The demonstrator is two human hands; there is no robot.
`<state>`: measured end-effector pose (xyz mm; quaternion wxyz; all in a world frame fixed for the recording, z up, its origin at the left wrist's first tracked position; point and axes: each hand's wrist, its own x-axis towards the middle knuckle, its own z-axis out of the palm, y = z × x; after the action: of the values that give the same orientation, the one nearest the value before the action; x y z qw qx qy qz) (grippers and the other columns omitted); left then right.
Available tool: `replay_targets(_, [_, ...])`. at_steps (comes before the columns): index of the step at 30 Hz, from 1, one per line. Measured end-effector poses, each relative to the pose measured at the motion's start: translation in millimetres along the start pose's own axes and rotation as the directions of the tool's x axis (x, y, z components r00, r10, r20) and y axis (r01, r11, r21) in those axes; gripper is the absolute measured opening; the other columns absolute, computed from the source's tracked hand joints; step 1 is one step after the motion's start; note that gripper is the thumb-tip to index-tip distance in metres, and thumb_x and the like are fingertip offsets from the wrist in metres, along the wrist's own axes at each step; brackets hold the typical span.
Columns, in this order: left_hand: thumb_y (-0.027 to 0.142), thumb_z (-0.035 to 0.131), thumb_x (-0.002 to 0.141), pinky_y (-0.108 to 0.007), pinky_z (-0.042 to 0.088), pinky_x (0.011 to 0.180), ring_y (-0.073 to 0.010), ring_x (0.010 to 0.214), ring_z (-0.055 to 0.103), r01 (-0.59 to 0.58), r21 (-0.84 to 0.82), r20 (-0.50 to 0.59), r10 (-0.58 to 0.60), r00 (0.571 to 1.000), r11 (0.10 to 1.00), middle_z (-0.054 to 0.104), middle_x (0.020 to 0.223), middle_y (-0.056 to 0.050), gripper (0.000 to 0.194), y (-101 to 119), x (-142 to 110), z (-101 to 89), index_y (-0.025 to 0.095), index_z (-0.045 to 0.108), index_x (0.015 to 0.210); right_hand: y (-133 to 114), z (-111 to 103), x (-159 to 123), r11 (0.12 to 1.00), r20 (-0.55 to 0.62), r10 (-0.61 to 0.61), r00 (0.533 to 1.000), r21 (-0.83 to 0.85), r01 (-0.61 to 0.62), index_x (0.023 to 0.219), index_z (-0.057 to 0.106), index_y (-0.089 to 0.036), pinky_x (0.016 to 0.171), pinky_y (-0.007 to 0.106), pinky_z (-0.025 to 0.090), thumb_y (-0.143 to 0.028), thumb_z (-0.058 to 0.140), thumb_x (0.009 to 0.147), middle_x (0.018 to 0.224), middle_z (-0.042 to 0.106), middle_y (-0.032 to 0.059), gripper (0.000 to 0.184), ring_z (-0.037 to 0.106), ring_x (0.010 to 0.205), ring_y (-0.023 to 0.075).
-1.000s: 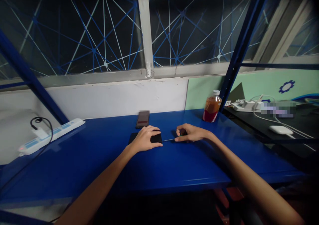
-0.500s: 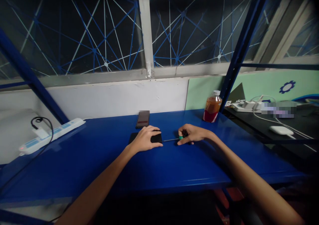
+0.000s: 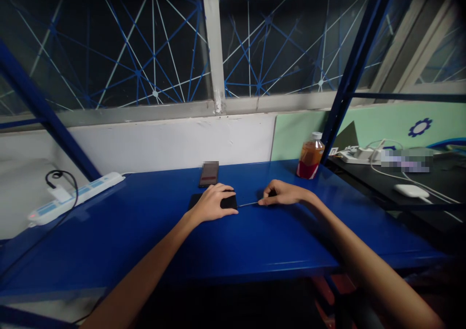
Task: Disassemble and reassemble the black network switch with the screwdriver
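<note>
My left hand (image 3: 210, 204) lies over a flat black object (image 3: 228, 202), its fingers along the far side and its thumb along the near side. The palm covers much of that object, so its exact kind is unclear. From its right end a thin metal shaft (image 3: 248, 204) runs to my right hand (image 3: 279, 193). My right thumb and fingertips pinch this screwdriver; its handle is hidden by the hand. Behind my left hand, a dark phone (image 3: 208, 174) lies on the blue table (image 3: 233, 244).
A bottle of amber drink (image 3: 310, 156) stands at the back right. At the left is a white power strip (image 3: 78, 198) with a black cable. Blue frame posts rise on both sides. A black table (image 3: 378, 183) on the right holds white cables and a white charger (image 3: 411, 190).
My right hand has shifted slightly up and its fingers have turned, so the green and black handle seen before is now hidden. My left hand has stayed in place.
</note>
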<state>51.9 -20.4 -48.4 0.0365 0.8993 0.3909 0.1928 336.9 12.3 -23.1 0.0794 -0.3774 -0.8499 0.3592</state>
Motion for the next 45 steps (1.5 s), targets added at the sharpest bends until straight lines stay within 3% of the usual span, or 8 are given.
replay_targets(3, [0.062, 0.061, 0.077, -0.048, 0.040, 0.094, -0.0306, 0.116, 0.051, -0.004, 0.003, -0.004, 0.004, 1.000, 1.000, 0.058, 0.128, -0.008, 0.057, -1.2, 0.0, 1.3, 0.027, 0.060, 0.122, 1.5, 1.0, 0.1, 1.000, -0.018, -0.017, 1.000, 0.011, 0.017, 0.065, 0.059, -0.015, 0.046, 0.022, 0.027, -0.059, 0.067, 0.070, 0.054, 0.044, -0.0051, 0.045, 0.035, 0.048, 0.0070])
replay_targets(9, [0.062, 0.061, 0.077, -0.048, 0.041, 0.094, -0.0309, 0.116, 0.051, 0.003, 0.003, 0.004, -0.003, 1.000, 1.000, 0.058, 0.128, -0.008, 0.058, -0.3, 0.1, 0.3, 0.026, 0.060, 0.122, 1.0, 6.7, 2.2, 0.986, 0.070, 0.049, 0.996, 0.153, -0.060, 0.079, 0.053, -0.017, 0.040, 0.020, 0.034, -0.054, 0.076, 0.062, 0.056, 0.053, -0.0037, 0.046, 0.047, 0.045, 0.0096])
replay_targets(16, [0.062, 0.061, 0.078, -0.048, 0.040, 0.095, -0.0305, 0.116, 0.051, -0.007, 0.005, -0.005, 0.007, 1.000, 1.000, 0.058, 0.127, -0.008, 0.057, 0.0, -0.1, 0.2, 0.026, 0.061, 0.122, 0.6, 4.1, 1.9, 0.994, 0.000, 0.005, 1.000, 0.107, -0.005, 0.080, 0.061, -0.015, 0.044, 0.021, 0.034, -0.058, 0.055, 0.081, 0.059, 0.053, -0.0009, 0.044, 0.048, 0.050, 0.0097])
replay_targets(23, [0.063, 0.059, 0.078, -0.048, 0.040, 0.095, -0.0303, 0.116, 0.051, -0.002, 0.014, 0.004, 0.002, 1.000, 1.000, 0.058, 0.128, -0.008, 0.059, -0.4, -0.5, 0.5, 0.025, 0.060, 0.123, -0.2, 0.8, -0.5, 1.000, -0.014, -0.007, 1.000, 0.002, 0.007, 0.063, 0.060, -0.015, 0.047, 0.023, 0.027, -0.061, 0.065, 0.071, 0.053, 0.044, -0.0052, 0.047, 0.036, 0.049, 0.0071])
replay_targets(30, [0.063, 0.059, 0.078, -0.047, 0.040, 0.094, -0.0304, 0.116, 0.051, 0.000, 0.013, 0.001, 0.000, 1.000, 1.000, 0.058, 0.128, -0.008, 0.058, -1.9, -0.9, 1.1, 0.026, 0.059, 0.123, -1.2, 5.5, 1.7, 0.984, 0.090, 0.070, 0.994, 0.159, -0.084, 0.077, 0.054, -0.017, 0.040, 0.021, 0.034, -0.055, 0.075, 0.062, 0.056, 0.052, -0.0039, 0.046, 0.045, 0.045, 0.0091])
replay_targets(37, [0.063, 0.060, 0.078, -0.047, 0.040, 0.095, -0.0294, 0.115, 0.052, -0.014, 0.020, -0.010, 0.015, 1.000, 1.000, 0.059, 0.127, -0.008, 0.058, -1.8, -0.3, 1.8, 0.025, 0.060, 0.122, 0.2, 4.2, 1.4, 0.991, 0.010, 0.037, 0.999, 0.128, -0.038, 0.081, 0.059, -0.015, 0.043, 0.021, 0.035, -0.062, 0.054, 0.081, 0.060, 0.054, -0.0006, 0.046, 0.048, 0.049, 0.0096])
replay_targets(45, [0.063, 0.059, 0.078, -0.049, 0.040, 0.094, -0.0306, 0.116, 0.051, -0.014, 0.014, 0.001, 0.014, 1.000, 1.000, 0.058, 0.128, -0.008, 0.058, -2.5, -0.1, 1.7, 0.026, 0.059, 0.123, 1.5, 1.1, 0.6, 1.000, 0.011, 0.013, 1.000, 0.025, -0.013, 0.067, 0.063, -0.014, 0.046, 0.023, 0.027, -0.062, 0.062, 0.075, 0.054, 0.048, -0.0030, 0.049, 0.037, 0.048, 0.0074])
